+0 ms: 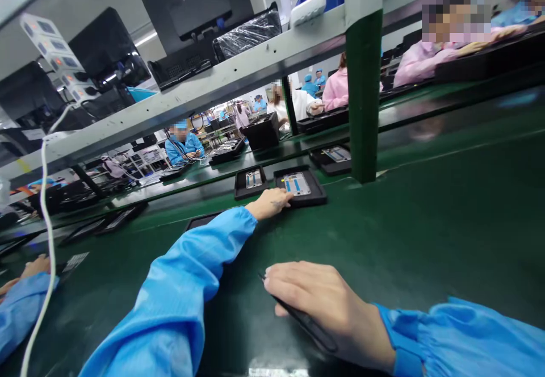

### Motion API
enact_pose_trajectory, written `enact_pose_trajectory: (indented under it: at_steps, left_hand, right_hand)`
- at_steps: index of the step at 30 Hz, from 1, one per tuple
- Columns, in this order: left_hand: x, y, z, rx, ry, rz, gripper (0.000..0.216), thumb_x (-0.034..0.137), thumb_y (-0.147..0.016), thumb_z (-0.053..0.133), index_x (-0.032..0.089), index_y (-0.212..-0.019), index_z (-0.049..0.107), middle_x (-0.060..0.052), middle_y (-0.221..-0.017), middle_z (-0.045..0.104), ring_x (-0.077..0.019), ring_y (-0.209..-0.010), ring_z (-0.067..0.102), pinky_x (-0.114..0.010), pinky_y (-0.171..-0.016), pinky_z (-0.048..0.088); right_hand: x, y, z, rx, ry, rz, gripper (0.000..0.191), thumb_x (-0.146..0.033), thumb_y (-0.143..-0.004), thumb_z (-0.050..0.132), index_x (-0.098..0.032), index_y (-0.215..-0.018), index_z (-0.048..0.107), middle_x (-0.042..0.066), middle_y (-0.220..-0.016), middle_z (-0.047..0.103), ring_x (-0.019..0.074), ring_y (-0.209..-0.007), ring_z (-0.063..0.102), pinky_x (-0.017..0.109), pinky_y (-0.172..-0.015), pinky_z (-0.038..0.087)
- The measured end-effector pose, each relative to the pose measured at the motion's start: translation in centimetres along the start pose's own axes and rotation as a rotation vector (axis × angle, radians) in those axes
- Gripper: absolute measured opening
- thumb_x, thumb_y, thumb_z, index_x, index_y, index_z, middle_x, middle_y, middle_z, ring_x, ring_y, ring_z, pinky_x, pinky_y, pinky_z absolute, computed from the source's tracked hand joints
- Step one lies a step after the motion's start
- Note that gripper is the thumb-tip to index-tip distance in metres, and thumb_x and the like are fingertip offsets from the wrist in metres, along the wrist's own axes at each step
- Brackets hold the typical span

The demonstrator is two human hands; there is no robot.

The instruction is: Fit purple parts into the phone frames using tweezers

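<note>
My left hand (272,202) is stretched out ahead, fingers closed on the near left edge of a black foam tray (317,195). Inside that tray lies a silver phone frame (298,184) with blue strips on it. In the foreground my right hand (323,292) grips black tweezers (309,326), fingers wrapped round them and the thin tip pointing left. The tweezers are above the green work surface, apart from the tray. Part of the left fingertips is hard to make out at this distance.
Another black tray (238,191) with a phone part sits just left, and a third tray (332,167) behind the green post (364,99). A white cable (46,206) hangs at left, near a co-worker's hand (36,266). Monitors stand on the shelf (255,53) above.
</note>
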State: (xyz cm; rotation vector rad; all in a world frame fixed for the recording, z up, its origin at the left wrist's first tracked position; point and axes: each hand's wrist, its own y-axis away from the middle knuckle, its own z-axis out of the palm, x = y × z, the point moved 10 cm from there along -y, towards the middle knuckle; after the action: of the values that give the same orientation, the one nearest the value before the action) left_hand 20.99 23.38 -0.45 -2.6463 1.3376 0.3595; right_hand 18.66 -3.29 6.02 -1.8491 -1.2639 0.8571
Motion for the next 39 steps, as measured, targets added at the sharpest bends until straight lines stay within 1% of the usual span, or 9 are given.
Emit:
enact_pose_trajectory:
  at_steps: [5, 9, 14, 18, 21, 24, 29, 35, 39]
  left_hand:
    - [-3.8, -5.8, 1.5, 0.014, 0.021, -0.083, 0.035, 0.036, -0.098, 0.057, 0.015, -0.126, 0.058, -0.01, -0.122, 0.061, -0.0215, -0.109, 0.062, -0.044, -0.094, 0.055]
    - [-6.1, -7.0, 2.1, 0.038, 0.042, -0.117, 0.035, 0.037, -0.097, 0.058, 0.014, -0.124, 0.059, -0.011, -0.124, 0.061, -0.0227, -0.113, 0.061, -0.046, -0.097, 0.053]
    - [-10.2, -3.2, 2.1, 0.073, 0.067, -0.118, 0.037, 0.039, -0.098, 0.055, 0.015, -0.126, 0.057, -0.011, -0.129, 0.058, -0.0237, -0.117, 0.058, -0.047, -0.099, 0.052]
    - [-13.8, 1.5, 4.5, -0.03, 0.073, -0.148, 0.035, 0.04, -0.095, 0.06, 0.014, -0.117, 0.061, -0.009, -0.117, 0.062, -0.0207, -0.106, 0.061, -0.042, -0.093, 0.054]
    - [-15.2, 3.6, 5.9, -0.038, 0.064, -0.192, 0.033, 0.036, -0.095, 0.061, 0.014, -0.119, 0.06, -0.01, -0.121, 0.061, -0.0218, -0.11, 0.06, -0.043, -0.095, 0.054]
    - [-15.9, 3.8, 6.5, 0.008, 0.064, -0.246, 0.037, 0.035, -0.096, 0.06, 0.015, -0.127, 0.056, -0.011, -0.13, 0.056, -0.0241, -0.117, 0.057, -0.046, -0.098, 0.052]
    - [-16.7, 3.0, 6.6, 0.001, 0.1, -0.267, 0.035, 0.036, -0.096, 0.06, 0.015, -0.124, 0.058, -0.01, -0.124, 0.06, -0.0224, -0.112, 0.06, -0.045, -0.096, 0.053]
    - [-17.7, 4.1, 4.4, 0.02, 0.139, -0.255, 0.035, 0.037, -0.096, 0.059, 0.014, -0.123, 0.058, -0.01, -0.122, 0.06, -0.0217, -0.11, 0.06, -0.044, -0.096, 0.053]
    - [-17.3, 5.1, 2.7, 0.058, 0.159, -0.238, 0.034, 0.038, -0.096, 0.058, 0.014, -0.12, 0.059, -0.01, -0.121, 0.06, -0.0216, -0.11, 0.059, -0.044, -0.096, 0.052]
  right_hand:
    - [0.6, 0.6, 0.4, -0.021, 0.032, 0.067, 0.022, -0.017, -0.1, 0.047, -0.016, -0.117, 0.062, 0.011, -0.097, 0.074, 0.0196, -0.095, 0.072, 0.032, -0.086, 0.059]
    - [1.3, 0.9, 0.3, -0.023, 0.031, 0.116, 0.025, -0.014, -0.099, 0.048, -0.016, -0.121, 0.06, 0.011, -0.096, 0.074, 0.0202, -0.094, 0.073, 0.033, -0.087, 0.059]
    - [1.5, 0.9, 0.1, -0.02, 0.006, 0.141, 0.024, -0.013, -0.098, 0.05, -0.017, -0.12, 0.06, 0.01, -0.095, 0.074, 0.0197, -0.094, 0.073, 0.031, -0.086, 0.059]
    - [1.5, 0.7, 0.3, -0.024, 0.003, 0.154, 0.024, -0.014, -0.098, 0.05, -0.017, -0.12, 0.061, 0.01, -0.094, 0.075, 0.0204, -0.093, 0.073, 0.032, -0.087, 0.059]
    - [1.5, 0.5, 0.3, -0.016, -0.008, 0.16, 0.025, -0.012, -0.098, 0.05, -0.017, -0.119, 0.062, 0.01, -0.096, 0.075, 0.0202, -0.094, 0.073, 0.032, -0.086, 0.06]
    - [2.1, 0.4, 0.2, 0.0, -0.026, 0.182, 0.025, -0.009, -0.096, 0.052, -0.017, -0.117, 0.062, 0.009, -0.098, 0.074, 0.0191, -0.096, 0.072, 0.031, -0.085, 0.06]
    - [3.8, 0.8, 0.2, 0.012, -0.046, 0.234, 0.021, -0.012, -0.097, 0.055, -0.018, -0.115, 0.063, 0.007, -0.099, 0.073, 0.0172, -0.091, 0.07, 0.029, -0.079, 0.059]
    - [5.2, 1.2, -0.3, 0.054, -0.041, 0.276, 0.021, -0.014, -0.096, 0.057, -0.021, -0.115, 0.065, 0.006, -0.102, 0.074, 0.0175, -0.091, 0.072, 0.029, -0.078, 0.06]
    - [5.4, 1.2, -0.4, 0.056, -0.015, 0.26, 0.02, -0.015, -0.097, 0.057, -0.02, -0.115, 0.065, 0.007, -0.103, 0.074, 0.0184, -0.092, 0.072, 0.03, -0.078, 0.061]
